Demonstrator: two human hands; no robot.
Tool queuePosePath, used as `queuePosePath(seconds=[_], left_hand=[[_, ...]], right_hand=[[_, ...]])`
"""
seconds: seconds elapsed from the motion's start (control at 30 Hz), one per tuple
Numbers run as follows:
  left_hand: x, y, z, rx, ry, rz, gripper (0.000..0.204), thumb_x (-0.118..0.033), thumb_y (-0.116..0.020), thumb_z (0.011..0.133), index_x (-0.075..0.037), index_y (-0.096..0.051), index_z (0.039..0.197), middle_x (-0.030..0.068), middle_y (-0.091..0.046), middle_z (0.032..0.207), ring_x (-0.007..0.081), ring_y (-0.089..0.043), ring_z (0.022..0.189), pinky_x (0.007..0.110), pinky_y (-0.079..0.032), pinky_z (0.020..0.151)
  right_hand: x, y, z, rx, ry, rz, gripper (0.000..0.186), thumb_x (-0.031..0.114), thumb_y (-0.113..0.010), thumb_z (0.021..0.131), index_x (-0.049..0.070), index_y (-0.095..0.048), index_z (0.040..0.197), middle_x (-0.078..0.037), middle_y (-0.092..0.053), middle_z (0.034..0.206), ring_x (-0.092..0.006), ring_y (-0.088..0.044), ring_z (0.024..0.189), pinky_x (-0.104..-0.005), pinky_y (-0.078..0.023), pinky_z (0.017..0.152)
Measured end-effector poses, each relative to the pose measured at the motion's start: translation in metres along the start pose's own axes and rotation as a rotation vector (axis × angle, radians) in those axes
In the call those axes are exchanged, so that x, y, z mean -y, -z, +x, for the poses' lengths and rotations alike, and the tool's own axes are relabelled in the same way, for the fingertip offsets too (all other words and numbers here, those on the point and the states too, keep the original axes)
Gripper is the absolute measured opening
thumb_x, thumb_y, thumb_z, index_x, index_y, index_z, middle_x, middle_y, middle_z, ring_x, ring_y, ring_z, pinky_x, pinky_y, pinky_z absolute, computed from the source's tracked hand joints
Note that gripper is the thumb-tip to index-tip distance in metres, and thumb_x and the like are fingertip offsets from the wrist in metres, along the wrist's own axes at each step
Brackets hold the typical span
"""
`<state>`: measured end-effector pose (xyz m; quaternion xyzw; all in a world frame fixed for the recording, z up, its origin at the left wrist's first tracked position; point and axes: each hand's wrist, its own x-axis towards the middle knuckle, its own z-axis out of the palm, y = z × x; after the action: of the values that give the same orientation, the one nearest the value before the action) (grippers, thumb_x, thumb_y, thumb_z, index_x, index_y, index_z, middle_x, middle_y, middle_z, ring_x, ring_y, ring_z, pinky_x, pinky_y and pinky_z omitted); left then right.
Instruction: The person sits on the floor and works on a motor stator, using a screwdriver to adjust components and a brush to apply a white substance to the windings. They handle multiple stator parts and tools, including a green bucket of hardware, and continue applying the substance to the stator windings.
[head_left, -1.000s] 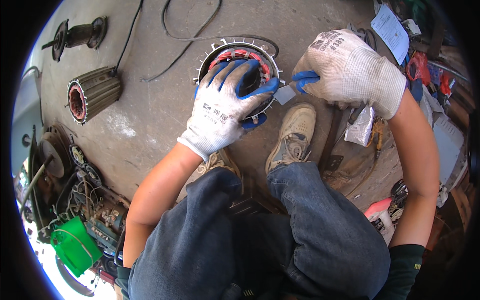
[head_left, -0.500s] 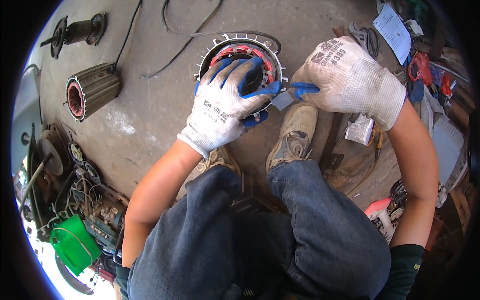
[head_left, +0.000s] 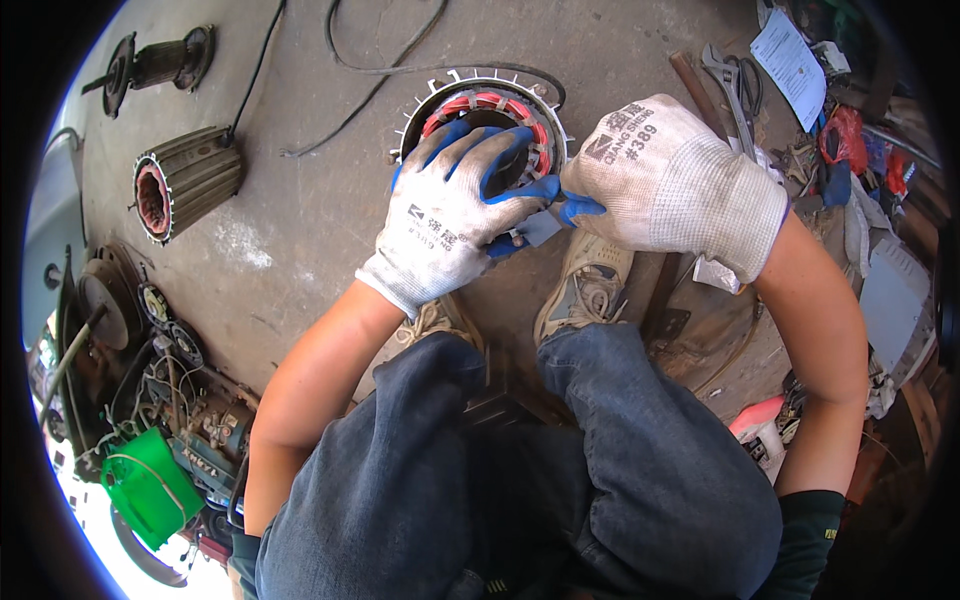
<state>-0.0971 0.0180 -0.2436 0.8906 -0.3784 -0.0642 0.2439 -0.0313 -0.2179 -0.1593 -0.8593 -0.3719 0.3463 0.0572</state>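
Both gloved hands crowd the stator [head_left: 487,125] on the floor, left hand [head_left: 450,215] spread over its windings, right hand [head_left: 670,185] pinching a grey slip [head_left: 540,228] that could tear if forced.

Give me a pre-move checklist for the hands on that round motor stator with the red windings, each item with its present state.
1. Left hand rests on the stator, fingers spread over its opening: ok.
2. Right hand pinches a small grey strip at the stator's near rim: ok.
3. Both hands gloved: ok.
4. Strip seated in a slot: cannot tell, the left hand's fingers cover that spot.
5. Stator flat on the concrete floor, just ahead of the shoes: ok.
6. Black cable clear of the stator: not ok, it runs along the far rim.
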Motion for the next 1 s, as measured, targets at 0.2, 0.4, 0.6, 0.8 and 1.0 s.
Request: queuePosePath(seconds=[0.2,0.4,0.6,0.8,1.0], left_hand=[[-0.004,-0.001,0.001,-0.03,0.038,-0.007,0.055,-0.033,-0.086,0.071,-0.03,-0.074,0.125,0.0113,-0.062,0.14,0.0329,-0.059,0.132,0.057,-0.041,0.117],[0.0,0.0,0.0,-0.01,0.01,-0.014,0.059,-0.032,-0.085,0.074,-0.026,-0.071,0.131,0.0112,-0.062,0.141,0.0322,-0.06,0.132,0.056,-0.041,0.118],[0.0,-0.002,-0.002,-0.069,0.015,-0.07,0.066,-0.033,-0.084,0.077,-0.022,-0.065,0.139,0.0119,-0.062,0.142,0.0328,-0.06,0.131,0.054,-0.043,0.117],[0.001,0.0,-0.005,-0.079,0.046,-0.131,0.08,-0.043,-0.086,0.076,-0.014,-0.06,0.145,0.0129,-0.06,0.144,0.033,-0.059,0.132,0.052,-0.041,0.118],[0.0,0.003,-0.006,-0.053,0.071,-0.16,0.087,-0.052,-0.088,0.072,-0.016,-0.06,0.146,0.0109,-0.062,0.143,0.0369,-0.058,0.133,0.056,-0.04,0.119]], right_hand=[[-0.005,0.007,-0.004,0.06,-0.093,-0.046,0.03,0.036,-0.075,0.09,0.009,-0.077,0.103,-0.012,-0.078,0.096,-0.0281,-0.077,0.098,-0.0436,-0.059,0.091],[-0.002,0.006,-0.006,-0.035,-0.055,-0.006,0.029,0.034,-0.076,0.088,0.008,-0.08,0.1,-0.013,-0.075,0.081,-0.0305,-0.076,0.083,-0.0421,-0.059,0.085],[-0.032,0.042,-0.041,0.002,-0.412,0.226,0.036,0.02,-0.086,0.077,0.004,-0.078,0.109,-0.015,-0.078,0.098,-0.0277,-0.077,0.095,-0.0396,-0.06,0.087],[-0.029,0.047,-0.034,0.002,-0.197,0.048,0.046,0.011,-0.085,0.071,0.004,-0.073,0.115,-0.016,-0.074,0.108,-0.0362,-0.071,0.105,-0.0444,-0.056,0.093],[-0.042,0.034,-0.015,-0.127,0.167,-0.185,0.055,0.018,-0.087,0.067,0.01,-0.069,0.118,-0.01,-0.071,0.115,-0.0317,-0.066,0.117,-0.0472,-0.047,0.11]])
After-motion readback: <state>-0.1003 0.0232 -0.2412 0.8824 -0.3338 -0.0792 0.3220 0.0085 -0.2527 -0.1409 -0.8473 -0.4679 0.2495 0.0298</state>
